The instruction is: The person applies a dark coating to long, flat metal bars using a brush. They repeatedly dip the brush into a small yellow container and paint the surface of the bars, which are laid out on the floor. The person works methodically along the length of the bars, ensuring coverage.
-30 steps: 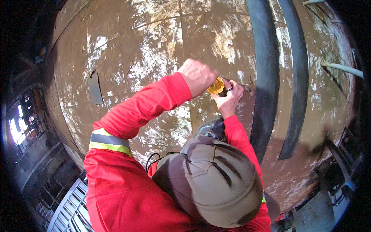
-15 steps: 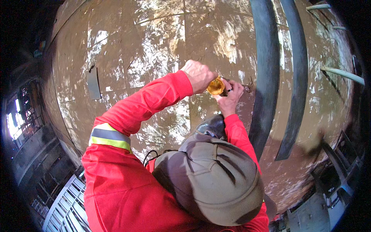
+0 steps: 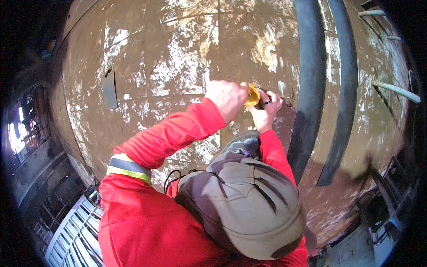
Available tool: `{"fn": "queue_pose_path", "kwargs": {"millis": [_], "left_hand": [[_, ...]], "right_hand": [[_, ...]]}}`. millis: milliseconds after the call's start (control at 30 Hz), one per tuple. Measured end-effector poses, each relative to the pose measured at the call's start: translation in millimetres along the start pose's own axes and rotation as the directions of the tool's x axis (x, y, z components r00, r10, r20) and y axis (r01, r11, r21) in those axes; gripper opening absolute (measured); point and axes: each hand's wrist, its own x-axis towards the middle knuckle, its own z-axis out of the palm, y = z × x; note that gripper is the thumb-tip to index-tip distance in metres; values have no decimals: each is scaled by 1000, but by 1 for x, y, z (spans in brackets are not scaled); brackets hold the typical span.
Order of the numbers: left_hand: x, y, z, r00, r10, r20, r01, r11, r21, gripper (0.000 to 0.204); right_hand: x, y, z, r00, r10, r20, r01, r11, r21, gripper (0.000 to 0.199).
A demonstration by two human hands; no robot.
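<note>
A round, translucent amber piece (image 3: 252,95) is held between the two hands, above a large brown surface (image 3: 178,58) streaked with pale patches. On the amber piece's left, its edge is met by the left hand (image 3: 227,98), whose fingers are curled under, knuckles up; the fingertips are hidden, so whether the rim is pinched by them cannot be told. On the right and near side, the amber piece is clasped by the right hand (image 3: 268,113), with the thumb set at its lower edge and the fingers curved round its right side; a dark ring (image 3: 267,103) is worn on one finger. Both arms are covered by red sleeves (image 3: 173,138), the left one banded in grey and yellow.

Well to the left of the amber piece, a small grey strip (image 3: 109,90) is laid on the surface. To its right, two long dark bands (image 3: 310,66) are laid roughly side by side, and beyond them pale rods (image 3: 396,90) are seen. Below the amber piece, much of the view is taken up by a brownish-grey cap (image 3: 253,204).
</note>
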Motion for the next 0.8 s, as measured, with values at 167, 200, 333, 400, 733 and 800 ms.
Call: {"fn": "queue_pose_path", "kwargs": {"millis": [167, 200, 333, 400, 733, 800], "left_hand": [[13, -11, 17, 986, 166, -11, -167, 985, -43, 27], [16, -16, 20, 981, 193, 2, -192, 980, -53, 26], [27, -31, 26, 958, 285, 42, -282, 957, -65, 18], [35, -34, 28, 940, 333, 75, -328, 942, -74, 18], [70, -50, -4, 841, 444, 311, -410, 896, -171, 19], [70, -55, -10, 835, 465, 295, -406, 882, -240, 17]], "right_hand": [[1, 1, 2, 999, 22, 30, -23, 999, 24, 64], [2, 1, 2, 999, 18, 29, -19, 999, 39, 64], [1, 3, 2, 999, 23, 49, -25, 999, 41, 60], [2, 4, 1, 998, 23, 62, -25, 999, 39, 59], [4, 6, -1, 995, -52, 82, 53, 999, -6, 63], [3, 6, -4, 994, -37, 103, 39, 999, -17, 64]]}}
